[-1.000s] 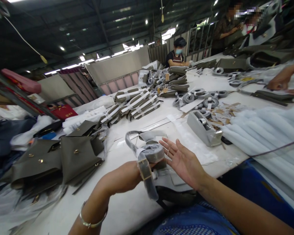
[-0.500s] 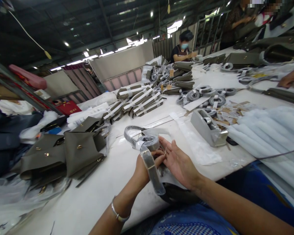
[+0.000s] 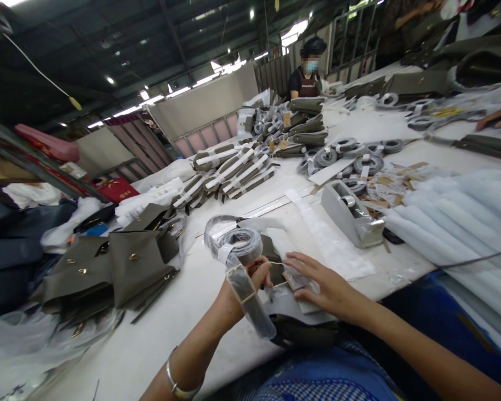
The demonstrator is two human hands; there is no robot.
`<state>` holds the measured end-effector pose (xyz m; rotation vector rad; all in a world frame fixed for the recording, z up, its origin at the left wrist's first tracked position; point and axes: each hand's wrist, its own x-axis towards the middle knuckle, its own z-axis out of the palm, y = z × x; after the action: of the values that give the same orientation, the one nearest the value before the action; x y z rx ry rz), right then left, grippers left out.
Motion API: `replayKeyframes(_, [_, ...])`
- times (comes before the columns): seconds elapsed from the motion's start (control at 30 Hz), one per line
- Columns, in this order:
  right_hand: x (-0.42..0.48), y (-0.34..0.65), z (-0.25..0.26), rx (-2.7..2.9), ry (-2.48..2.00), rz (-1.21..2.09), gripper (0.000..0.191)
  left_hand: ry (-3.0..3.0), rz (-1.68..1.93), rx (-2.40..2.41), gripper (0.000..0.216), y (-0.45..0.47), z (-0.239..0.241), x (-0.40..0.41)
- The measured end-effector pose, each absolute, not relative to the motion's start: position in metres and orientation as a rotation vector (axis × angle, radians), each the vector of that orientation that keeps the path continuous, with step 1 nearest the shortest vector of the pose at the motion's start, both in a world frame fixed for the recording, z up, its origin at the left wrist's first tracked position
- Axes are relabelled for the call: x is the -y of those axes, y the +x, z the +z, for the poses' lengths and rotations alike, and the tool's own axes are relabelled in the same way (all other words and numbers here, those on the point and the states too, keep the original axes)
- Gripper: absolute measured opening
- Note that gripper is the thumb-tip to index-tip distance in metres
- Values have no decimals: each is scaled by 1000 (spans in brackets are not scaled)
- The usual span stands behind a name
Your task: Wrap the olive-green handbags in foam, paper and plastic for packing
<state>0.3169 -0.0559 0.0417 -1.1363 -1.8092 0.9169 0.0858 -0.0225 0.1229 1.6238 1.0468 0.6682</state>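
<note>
In front of me a rolled grey strap (image 3: 242, 245) in clear plastic, with a gold-edged buckle end (image 3: 240, 284), hangs over my left hand (image 3: 256, 275). The thumb and forefinger of that hand are pinched together at a thin pale string (image 3: 275, 263). The string runs across to a small tag in a clear sleeve (image 3: 296, 280), which my right hand (image 3: 323, 287) grips between thumb and fingers. Beneath both hands lies a dark olive bag (image 3: 304, 328) with white padding on it. My left fingers are partly hidden by the strap.
A grey tape dispenser (image 3: 350, 214) stands to the right, near several rolled straps (image 3: 367, 165) and loose brown tags. Olive bags (image 3: 136, 262) lie at left, wrapped bundles (image 3: 234, 172) farther back. White foam sheets (image 3: 463, 217) cover the right side. A masked co-worker (image 3: 307, 78) sits beyond.
My right hand has moved right, away from my left, and now has the sleeved tag in its fingers, with the string stretched between the hands. The strap and left hand shifted slightly left.
</note>
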Motion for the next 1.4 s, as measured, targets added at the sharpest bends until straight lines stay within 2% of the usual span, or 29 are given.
replayKeyframes(0.17, [56,314,38,1908,-1096,758,35,1871,652,-1414,27,81,124,33])
replayKeyframes(0.27, [66,313,42,1917,-1063,752,30,1921,612,-1742,19,69,113,50])
replayKeyframes(0.43, [78,311,43,1975,-1066,764,34,1729,645,-1819,22,63,99,85])
replayKeyframes(0.6, [76,308,44,2187,-1018,766,57,1502,660,-1739,35,68,97,104])
replayKeyframes(0.77, [74,305,46,2295,-946,522,49,1415,624,-1813,40,58,91,117])
replayKeyframes(0.9, [75,306,43,2283,-828,337,44,1696,337,-1992,30,48,105,126])
replayKeyframes(1.0, [77,304,45,2304,-692,278,36,1798,-72,-1921,28,45,125,132])
replayKeyframes(1.07, [80,303,49,2304,-607,266,32,1799,-181,-1830,27,42,136,136])
replayKeyframes(1.23, [89,302,56,2315,-433,456,28,1678,-69,-1587,20,24,142,147])
replayKeyframes(1.4, [93,293,50,2266,-307,733,23,1221,327,-1376,32,16,124,156])
